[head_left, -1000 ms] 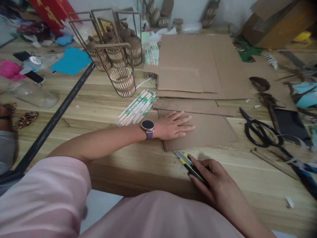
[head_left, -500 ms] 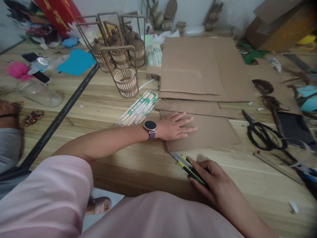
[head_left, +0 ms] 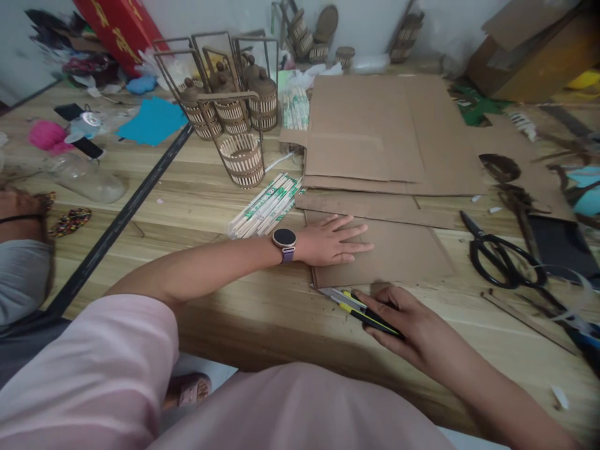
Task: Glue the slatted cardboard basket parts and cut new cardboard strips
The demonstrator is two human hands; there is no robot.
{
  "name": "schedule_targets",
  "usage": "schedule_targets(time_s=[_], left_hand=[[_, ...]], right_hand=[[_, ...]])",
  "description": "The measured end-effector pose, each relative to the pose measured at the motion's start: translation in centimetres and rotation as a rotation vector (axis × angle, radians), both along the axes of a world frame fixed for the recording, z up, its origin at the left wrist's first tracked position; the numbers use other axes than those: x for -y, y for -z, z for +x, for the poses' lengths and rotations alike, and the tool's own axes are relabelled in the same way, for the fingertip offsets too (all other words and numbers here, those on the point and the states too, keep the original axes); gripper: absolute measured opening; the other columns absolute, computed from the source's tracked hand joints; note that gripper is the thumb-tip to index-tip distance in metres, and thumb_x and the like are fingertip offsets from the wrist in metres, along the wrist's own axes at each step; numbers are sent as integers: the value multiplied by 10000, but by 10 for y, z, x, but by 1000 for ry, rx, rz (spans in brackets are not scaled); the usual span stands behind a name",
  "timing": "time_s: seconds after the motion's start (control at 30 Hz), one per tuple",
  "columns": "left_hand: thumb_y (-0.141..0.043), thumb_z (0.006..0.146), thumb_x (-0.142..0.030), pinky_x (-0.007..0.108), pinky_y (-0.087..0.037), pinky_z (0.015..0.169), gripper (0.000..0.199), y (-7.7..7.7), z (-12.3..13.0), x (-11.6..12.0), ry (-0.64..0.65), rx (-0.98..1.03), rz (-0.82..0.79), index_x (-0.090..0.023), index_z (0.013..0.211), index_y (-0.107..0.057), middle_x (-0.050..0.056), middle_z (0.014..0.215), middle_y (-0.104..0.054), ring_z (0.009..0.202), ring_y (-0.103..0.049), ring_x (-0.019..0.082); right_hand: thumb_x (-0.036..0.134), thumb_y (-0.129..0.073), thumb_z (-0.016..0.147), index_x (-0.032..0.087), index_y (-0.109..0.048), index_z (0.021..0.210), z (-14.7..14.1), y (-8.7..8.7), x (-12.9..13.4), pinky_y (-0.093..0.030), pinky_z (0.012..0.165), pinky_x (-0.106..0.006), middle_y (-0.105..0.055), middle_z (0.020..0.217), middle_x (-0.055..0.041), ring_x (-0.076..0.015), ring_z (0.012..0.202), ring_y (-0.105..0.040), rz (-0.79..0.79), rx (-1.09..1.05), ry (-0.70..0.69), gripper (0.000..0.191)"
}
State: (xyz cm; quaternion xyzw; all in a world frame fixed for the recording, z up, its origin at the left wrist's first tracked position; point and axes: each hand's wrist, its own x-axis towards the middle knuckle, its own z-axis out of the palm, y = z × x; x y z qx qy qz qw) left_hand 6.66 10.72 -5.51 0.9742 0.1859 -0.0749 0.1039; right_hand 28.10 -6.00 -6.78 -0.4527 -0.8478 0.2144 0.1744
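My left hand (head_left: 330,241) lies flat with fingers spread on a brown cardboard piece (head_left: 398,250), near its left end. My right hand (head_left: 398,322) is closed around a black and yellow utility knife (head_left: 354,307). The knife's blade is out and points left, with its tip by the cardboard's near left corner. Whether the blade touches the cardboard I cannot tell. Beyond my left hand lie a narrow cardboard strip (head_left: 375,207) and a larger stack of cardboard sheets (head_left: 365,131). Left of them is a bundle of wrapped chopsticks (head_left: 267,209).
Black-handled scissors (head_left: 506,259) lie to the right. Several small slatted baskets with tall handles (head_left: 241,159) stand at the back left. Blue sheets (head_left: 152,122), a clear jar (head_left: 87,178) and another person's arm (head_left: 21,212) are at the left. A cardboard box (head_left: 529,56) stands back right.
My right hand has turned the utility knife flatter, and its blade tip has shifted slightly left along the cardboard's near corner. My left hand stays in place. The view has shifted slightly.
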Motion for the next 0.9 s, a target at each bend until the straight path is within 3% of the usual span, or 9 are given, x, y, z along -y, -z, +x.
schedule_targets(time_s=[0.2, 0.37, 0.53, 0.6, 0.67, 0.77, 0.9], left_hand=[[-399, 1063, -388, 512, -138, 1260, 529, -2, -2, -1, 21, 1, 9, -316, 1583, -339, 53, 1701, -205, 1569, -140, 343], [-406, 1055, -427, 515, -128, 1259, 539, -4, -5, -1, 27, 20, -1, -304, 1577, -359, 59, 1698, -218, 1569, -141, 341], [-532, 917, -674, 586, -132, 1230, 816, -14, -1, 10, 17, -11, -37, -251, 1588, -340, 128, 1697, -193, 1556, -123, 418], [-594, 870, -687, 617, -144, 1216, 856, -20, 2, 16, 35, -24, -4, -242, 1569, -379, 143, 1687, -220, 1543, -154, 439], [-631, 878, -624, 642, -194, 1193, 796, -27, 5, 20, 51, -40, 31, -234, 1541, -424, 153, 1663, -286, 1514, -243, 444], [-647, 920, -424, 636, -282, 1156, 589, -39, 7, 24, 82, -46, 117, -213, 1456, -522, 154, 1570, -454, 1420, -426, 398], [-589, 946, -218, 567, -321, 1144, 356, -50, 6, 26, 139, 23, 275, -195, 1300, -622, 131, 1349, -644, 1245, -575, 300]], right_hand=[[269, -560, 960, 200, -638, 1368, 3, -9, -12, -565, 809, -329, -633, 1014, -113, -220, 948, -651, 21, 2, -100, 422], [296, -551, 966, 252, -605, 1410, -2, -9, 4, -567, 779, -328, -640, 1023, -99, -213, 908, -649, -28, 58, -94, 449], [404, -607, 950, 249, -534, 1472, -9, -10, 20, -579, 814, -401, -673, 1074, -110, -254, 964, -647, 23, 113, -45, 549], [459, -613, 945, 230, -486, 1507, -8, -12, 21, -584, 832, -417, -690, 1131, -125, -264, 1000, -654, 52, 90, -39, 620], [450, -575, 971, 208, -548, 1451, -3, -14, 18, -590, 833, -407, -708, 1140, -130, -254, 1002, -672, 104, 55, 1, 537], [353, -530, 1003, 205, -706, 1220, 12, -15, 12, -591, 846, -369, -736, 1103, -116, -230, 1003, -698, 173, 24, 91, 316], [297, -514, 1002, 230, -734, 1171, 36, -15, 2, -581, 910, -388, -749, 1141, -101, -236, 1045, -705, 236, 65, 204, 286]])
